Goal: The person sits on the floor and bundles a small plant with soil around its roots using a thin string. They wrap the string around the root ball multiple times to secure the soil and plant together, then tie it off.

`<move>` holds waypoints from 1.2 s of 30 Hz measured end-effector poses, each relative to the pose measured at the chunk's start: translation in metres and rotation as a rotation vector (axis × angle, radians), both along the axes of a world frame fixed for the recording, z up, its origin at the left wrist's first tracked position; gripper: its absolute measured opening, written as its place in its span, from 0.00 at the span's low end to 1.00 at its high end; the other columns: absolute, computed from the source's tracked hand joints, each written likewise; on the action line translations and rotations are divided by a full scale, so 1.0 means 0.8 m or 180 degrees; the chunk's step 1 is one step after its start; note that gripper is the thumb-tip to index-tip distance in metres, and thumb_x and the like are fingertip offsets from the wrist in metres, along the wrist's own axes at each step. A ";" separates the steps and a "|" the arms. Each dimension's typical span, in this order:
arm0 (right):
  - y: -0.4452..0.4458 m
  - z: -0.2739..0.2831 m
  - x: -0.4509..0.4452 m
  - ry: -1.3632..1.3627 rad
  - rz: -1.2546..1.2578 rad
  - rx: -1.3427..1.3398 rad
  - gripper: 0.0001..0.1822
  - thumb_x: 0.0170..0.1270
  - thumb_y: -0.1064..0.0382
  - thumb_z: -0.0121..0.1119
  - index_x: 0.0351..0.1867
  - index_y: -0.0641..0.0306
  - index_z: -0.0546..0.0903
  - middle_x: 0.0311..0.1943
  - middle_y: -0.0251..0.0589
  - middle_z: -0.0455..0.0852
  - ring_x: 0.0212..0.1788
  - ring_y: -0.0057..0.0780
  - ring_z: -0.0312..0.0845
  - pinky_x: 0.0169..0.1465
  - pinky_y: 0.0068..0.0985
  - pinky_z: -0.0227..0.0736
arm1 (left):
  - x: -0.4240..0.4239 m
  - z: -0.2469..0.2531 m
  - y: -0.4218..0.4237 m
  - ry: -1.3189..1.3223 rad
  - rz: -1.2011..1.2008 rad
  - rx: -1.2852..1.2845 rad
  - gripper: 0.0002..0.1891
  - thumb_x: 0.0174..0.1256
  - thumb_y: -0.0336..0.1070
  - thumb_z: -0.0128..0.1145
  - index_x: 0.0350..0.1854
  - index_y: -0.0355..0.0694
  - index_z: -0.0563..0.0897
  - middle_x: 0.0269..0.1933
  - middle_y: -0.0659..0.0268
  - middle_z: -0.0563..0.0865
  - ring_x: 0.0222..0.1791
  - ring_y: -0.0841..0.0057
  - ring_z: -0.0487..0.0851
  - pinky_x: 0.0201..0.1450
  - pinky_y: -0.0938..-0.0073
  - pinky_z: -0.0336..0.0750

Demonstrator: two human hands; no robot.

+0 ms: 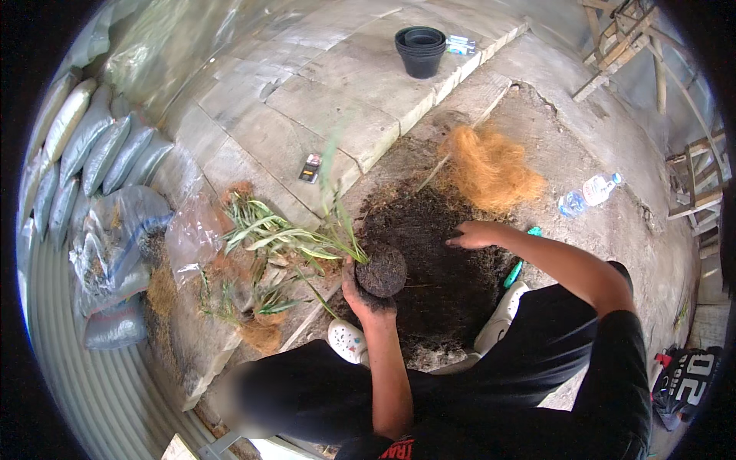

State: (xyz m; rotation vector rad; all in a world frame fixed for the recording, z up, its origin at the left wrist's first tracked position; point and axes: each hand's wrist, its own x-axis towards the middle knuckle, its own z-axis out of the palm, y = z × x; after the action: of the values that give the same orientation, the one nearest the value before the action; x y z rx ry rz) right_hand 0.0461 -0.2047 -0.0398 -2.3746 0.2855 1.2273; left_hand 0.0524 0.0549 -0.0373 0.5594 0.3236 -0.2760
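Observation:
In my left hand (368, 302), held palm up, rests a round ball of dark soil (382, 270). Long green leaves of a plant (347, 244) spread up and left from it. My right hand (480, 234) hovers at or just above the far right part of a dark soil heap (440, 287); its fingers are smeared with soil and nothing shows in them. Orange-brown coconut fibre (489, 169) is bunched beyond that hand. To the left of the ball lie more leafy plants (261, 227) and a small tuft of fibre (261, 332).
A green hand tool (513, 275) lies by my right shoe (505, 310). Beyond are a plastic bottle (589, 194), stacked black pots (421, 54) and a small pack (310, 168) on the raised concrete slab (339, 86). Filled plastic sacks (106, 155) are piled left, near a clear bag (194, 238).

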 end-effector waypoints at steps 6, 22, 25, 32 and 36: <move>0.033 -0.190 0.020 -0.1702 0.0038 -0.0386 0.38 0.74 0.38 0.40 0.72 0.67 0.59 0.74 0.56 0.53 0.75 0.55 0.49 0.73 0.48 0.56 | -0.004 0.012 0.021 0.0040 0.0268 0.0256 0.17 0.70 0.45 0.51 0.52 0.39 0.79 0.46 0.61 0.84 0.46 0.67 0.84 0.50 0.62 0.80; 0.128 -0.292 -0.095 -0.1952 -0.1776 -0.0227 0.26 0.67 0.46 0.58 0.53 0.70 0.79 0.50 0.56 0.81 0.55 0.49 0.78 0.58 0.45 0.75 | -0.006 -0.004 -0.004 0.0143 0.0217 0.0250 0.19 0.70 0.49 0.50 0.52 0.41 0.79 0.47 0.60 0.85 0.46 0.64 0.85 0.50 0.60 0.80; 0.081 -0.301 -0.095 -0.1103 -0.3539 0.1687 0.25 0.65 0.46 0.62 0.51 0.66 0.81 0.47 0.51 0.84 0.50 0.43 0.82 0.55 0.42 0.77 | -0.012 -0.011 -0.012 0.0096 0.0038 0.0353 0.20 0.71 0.51 0.45 0.55 0.44 0.78 0.51 0.63 0.83 0.51 0.65 0.82 0.53 0.59 0.78; 0.027 -0.193 -0.093 -0.0321 -0.5212 0.4501 0.24 0.70 0.46 0.54 0.57 0.60 0.80 0.57 0.43 0.82 0.56 0.38 0.79 0.60 0.38 0.75 | -0.021 -0.004 -0.018 0.0138 0.0068 0.0294 0.20 0.69 0.52 0.50 0.52 0.43 0.79 0.47 0.63 0.85 0.46 0.65 0.84 0.48 0.62 0.79; 0.041 -0.201 -0.076 -0.0041 -0.5207 0.5538 0.22 0.72 0.50 0.51 0.58 0.63 0.79 0.55 0.43 0.83 0.55 0.39 0.81 0.60 0.37 0.76 | -0.023 -0.008 -0.023 -0.0087 -0.0045 0.0398 0.19 0.69 0.50 0.49 0.54 0.44 0.78 0.48 0.64 0.83 0.49 0.67 0.83 0.52 0.62 0.78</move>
State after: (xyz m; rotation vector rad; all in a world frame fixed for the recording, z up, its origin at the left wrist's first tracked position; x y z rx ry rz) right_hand -0.0149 -0.1715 -0.2009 -0.2048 0.5773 0.1756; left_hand 0.0337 0.0366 -0.0438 0.6884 0.3121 -0.2626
